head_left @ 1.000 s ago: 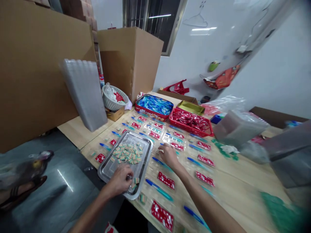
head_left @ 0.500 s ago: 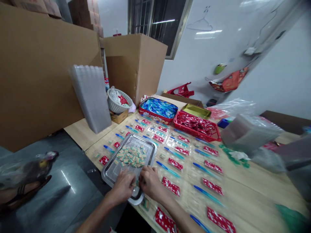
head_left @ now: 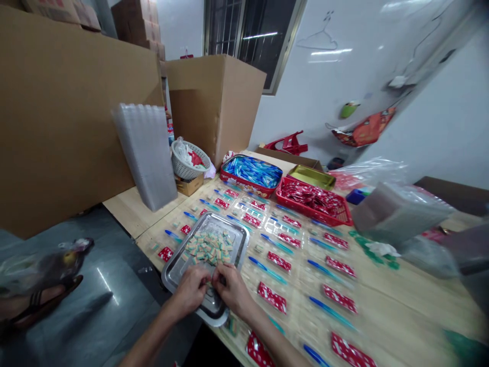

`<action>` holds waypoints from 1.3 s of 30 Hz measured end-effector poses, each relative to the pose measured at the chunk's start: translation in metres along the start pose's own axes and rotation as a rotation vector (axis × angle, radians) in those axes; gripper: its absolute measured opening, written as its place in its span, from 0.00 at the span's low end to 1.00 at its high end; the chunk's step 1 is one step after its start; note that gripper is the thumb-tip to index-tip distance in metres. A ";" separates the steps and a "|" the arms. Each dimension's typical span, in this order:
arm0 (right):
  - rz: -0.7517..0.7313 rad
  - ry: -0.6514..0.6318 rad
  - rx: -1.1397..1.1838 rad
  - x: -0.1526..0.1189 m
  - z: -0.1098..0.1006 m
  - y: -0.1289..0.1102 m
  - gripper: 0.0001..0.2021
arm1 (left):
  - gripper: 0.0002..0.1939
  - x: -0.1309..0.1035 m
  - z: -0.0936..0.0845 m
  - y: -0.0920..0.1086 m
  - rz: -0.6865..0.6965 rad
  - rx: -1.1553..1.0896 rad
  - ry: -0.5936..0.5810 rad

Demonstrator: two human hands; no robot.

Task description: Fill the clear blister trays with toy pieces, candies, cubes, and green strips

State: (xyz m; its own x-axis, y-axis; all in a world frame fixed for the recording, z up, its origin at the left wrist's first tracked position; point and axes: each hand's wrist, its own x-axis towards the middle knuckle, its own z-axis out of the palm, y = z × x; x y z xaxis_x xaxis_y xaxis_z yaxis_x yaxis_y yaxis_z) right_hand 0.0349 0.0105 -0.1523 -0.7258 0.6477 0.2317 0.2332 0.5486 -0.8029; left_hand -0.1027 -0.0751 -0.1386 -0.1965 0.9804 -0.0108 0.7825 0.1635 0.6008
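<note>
At the near end of a metal tray (head_left: 219,223), in the head view, the person's two hands are close together, fingertips almost meeting. The left hand (head_left: 193,288) and the right hand (head_left: 231,288) both have their fingers curled in and narrow; whether anything is pinched between the fingers of either one I cannot tell, since the knuckles hide it. Just beyond them, in the tray, lies a loose heap of small blocks (head_left: 210,247), pale with green edges. The tray sits at the edge of a wooden table (head_left: 412,300). Beside it and past its far end, clear plastic packs spread in rows, with blue pens (head_left: 267,270) and red packets (head_left: 272,297) with white spots lying in them. Behind the rows stands a red tin (head_left: 244,185) full of blue pieces, next to a red basket (head_left: 305,210) heaped with more spotted packets; a gold tray (head_left: 311,176) lies behind the basket. To the left are a tall plastic stack (head_left: 147,158), a pale colander (head_left: 187,172) with bags in it, and a cardboard box (head_left: 196,112).
</note>
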 end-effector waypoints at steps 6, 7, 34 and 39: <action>-0.106 0.077 -0.273 0.031 -0.003 0.004 0.10 | 0.09 0.001 -0.004 -0.002 0.012 0.056 0.053; -0.118 0.067 -0.331 0.036 -0.004 0.005 0.11 | 0.09 0.001 -0.005 -0.001 0.010 0.060 0.056; -0.091 0.187 -0.160 0.039 -0.006 0.028 0.08 | 0.08 0.001 0.001 -0.006 0.033 0.016 0.105; 0.009 0.151 0.014 0.013 -0.006 0.027 0.07 | 0.05 0.000 -0.005 0.005 -0.014 -0.069 0.090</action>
State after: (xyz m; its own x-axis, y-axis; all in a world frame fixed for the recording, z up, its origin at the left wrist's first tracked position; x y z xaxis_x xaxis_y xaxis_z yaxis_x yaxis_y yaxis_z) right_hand 0.0362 0.0368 -0.1675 -0.6183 0.7249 0.3035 0.2294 0.5359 -0.8125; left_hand -0.1017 -0.0751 -0.1316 -0.2622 0.9637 0.0501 0.7370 0.1665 0.6550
